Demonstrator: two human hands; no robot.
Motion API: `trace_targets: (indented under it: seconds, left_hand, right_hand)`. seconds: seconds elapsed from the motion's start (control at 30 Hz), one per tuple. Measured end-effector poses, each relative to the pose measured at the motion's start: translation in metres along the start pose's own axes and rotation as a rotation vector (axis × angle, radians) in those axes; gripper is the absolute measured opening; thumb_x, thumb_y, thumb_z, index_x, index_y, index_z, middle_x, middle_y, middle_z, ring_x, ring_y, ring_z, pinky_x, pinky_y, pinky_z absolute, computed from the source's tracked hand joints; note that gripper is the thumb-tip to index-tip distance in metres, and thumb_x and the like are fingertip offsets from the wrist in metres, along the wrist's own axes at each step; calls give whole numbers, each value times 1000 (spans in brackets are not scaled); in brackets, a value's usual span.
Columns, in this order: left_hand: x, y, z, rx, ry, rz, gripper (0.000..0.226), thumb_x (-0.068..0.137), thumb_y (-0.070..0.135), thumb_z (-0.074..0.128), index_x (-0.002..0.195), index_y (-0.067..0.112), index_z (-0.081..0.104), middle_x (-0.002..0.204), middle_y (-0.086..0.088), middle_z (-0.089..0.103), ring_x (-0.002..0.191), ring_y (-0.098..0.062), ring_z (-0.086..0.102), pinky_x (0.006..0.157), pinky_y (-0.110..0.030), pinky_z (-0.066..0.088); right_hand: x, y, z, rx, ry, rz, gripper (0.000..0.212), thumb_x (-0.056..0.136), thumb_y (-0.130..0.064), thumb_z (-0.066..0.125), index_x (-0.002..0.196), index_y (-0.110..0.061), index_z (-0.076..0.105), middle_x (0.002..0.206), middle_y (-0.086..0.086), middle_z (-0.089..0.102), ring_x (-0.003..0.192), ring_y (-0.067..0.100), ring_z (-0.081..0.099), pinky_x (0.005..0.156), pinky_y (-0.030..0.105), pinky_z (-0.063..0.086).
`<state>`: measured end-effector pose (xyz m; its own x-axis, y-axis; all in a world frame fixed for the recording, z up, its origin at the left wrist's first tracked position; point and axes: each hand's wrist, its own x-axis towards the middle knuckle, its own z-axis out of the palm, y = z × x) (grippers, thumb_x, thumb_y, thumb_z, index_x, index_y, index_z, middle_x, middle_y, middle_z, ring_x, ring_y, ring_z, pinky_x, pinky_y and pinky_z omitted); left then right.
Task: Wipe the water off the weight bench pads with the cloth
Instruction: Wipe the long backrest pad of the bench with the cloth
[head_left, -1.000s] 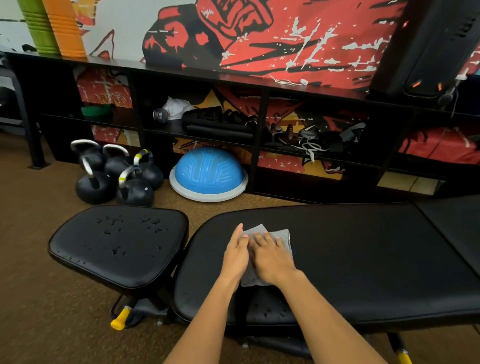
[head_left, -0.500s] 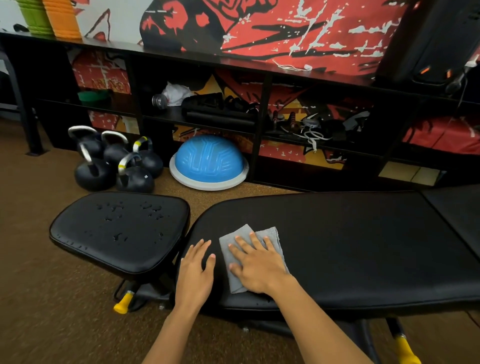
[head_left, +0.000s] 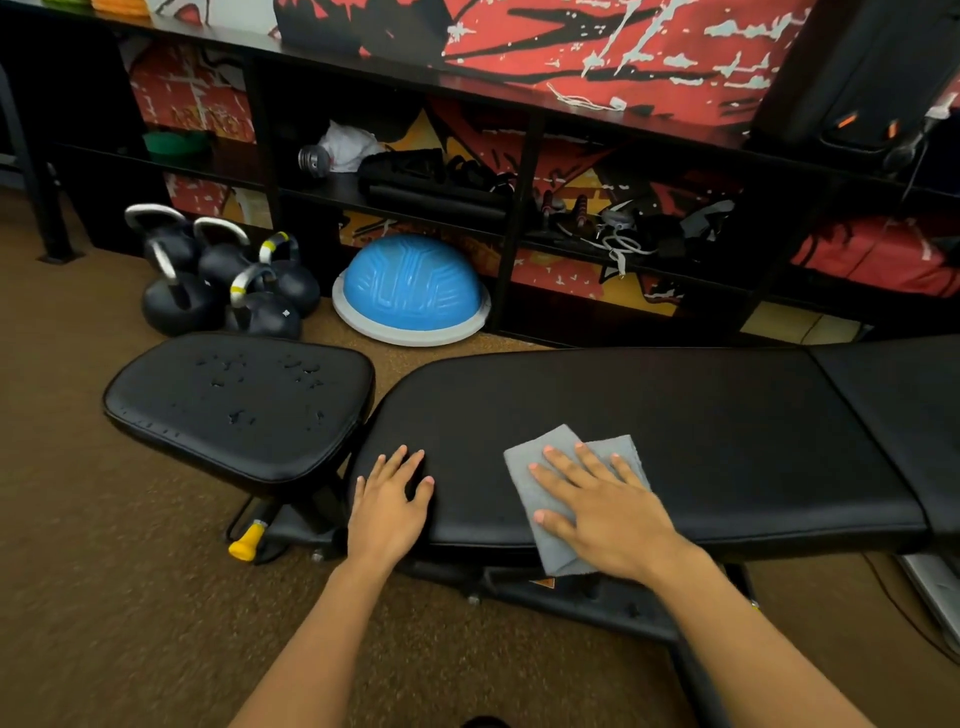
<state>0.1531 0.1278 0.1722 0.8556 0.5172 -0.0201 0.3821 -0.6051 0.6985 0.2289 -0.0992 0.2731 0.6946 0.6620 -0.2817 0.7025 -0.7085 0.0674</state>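
The right hand (head_left: 605, 512), fingers spread flat, is pressed on the grey cloth (head_left: 566, 493) at lower centre of the long back pad (head_left: 675, 415). The left hand (head_left: 389, 506) is laid open on that pad's left end. Water droplets are seen on the seat pad (head_left: 234, 405), centre left.

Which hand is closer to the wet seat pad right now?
Left. The left hand rests on the long pad's end beside the seat pad; the right hand presses the cloth farther right.
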Motion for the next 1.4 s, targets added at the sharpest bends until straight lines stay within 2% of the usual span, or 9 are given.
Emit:
trace_targets:
  seconds: [0.07,0.13,0.47,0.87,0.97,1.03,1.1,1.2,1.4]
  left_hand:
    - [0,0,-1,10,-7,2,47,97,38,41,143,29,35,155,6,24,145,-15,12,118,-41,8]
    - [1,0,-2,14,-19,-5,47,97,39,40,143,30,35,155,7,24,145,-15,12,118,-40,7]
    - [2,-2,-2,13,-23,-15,47,97,41,40,143,32,35,154,8,24,145,-14,12,118,-40,7]
    - [2,-4,-1,17,-22,-5,47,97,40,40,143,33,34,155,9,23,145,-12,11,118,-39,7]
    - [1,-3,-1,9,-23,4,46,97,38,40,143,34,34,155,9,23,145,-12,11,117,-38,7]
    - [1,-3,-1,2,-21,7,46,97,37,40,142,33,35,154,8,24,145,-13,11,117,-38,7]
    - [2,-4,-2,-5,-22,8,46,97,36,41,142,33,36,154,8,25,145,-13,12,117,-38,7]
    - [3,-4,-2,3,-26,9,46,97,36,41,142,32,36,154,8,25,145,-13,13,117,-38,8]
    - [3,-4,-2,-8,-27,-6,46,96,40,43,141,33,38,154,9,26,144,-13,14,118,-39,11]
  right_hand:
    - [1,5,-4,9,-14,26,61,94,-61,13,149,-39,-1,158,-15,-9,146,14,-13,117,44,-6]
    - [7,5,-5,14,-13,44,58,97,-56,18,149,-39,-1,158,-14,-9,146,15,-13,118,44,-6]
    - [51,-26,1,34,-15,32,57,99,-50,16,150,-33,-1,159,-9,-10,146,21,-16,116,47,-10]
    - [49,-79,18,23,54,-86,54,100,-44,14,151,-30,2,160,-5,-6,146,24,-12,116,48,-8]
    - [40,-83,23,33,80,-108,54,99,-45,7,151,-30,3,160,-6,-4,147,23,-11,116,47,-9]
    - [34,-84,27,40,103,-131,69,86,-50,-12,150,-31,3,160,-6,-3,147,22,-9,116,46,-8]
    - [28,-83,30,46,113,-149,84,72,-50,-20,150,-32,5,160,-7,0,147,22,-7,116,45,-6]
    - [18,-76,29,66,140,-157,83,73,-49,-19,150,-34,9,159,-8,5,148,20,-2,116,43,-4]
    - [8,-53,22,75,110,-122,82,72,-54,-20,148,-41,9,158,-18,3,147,10,-5,117,40,-3]
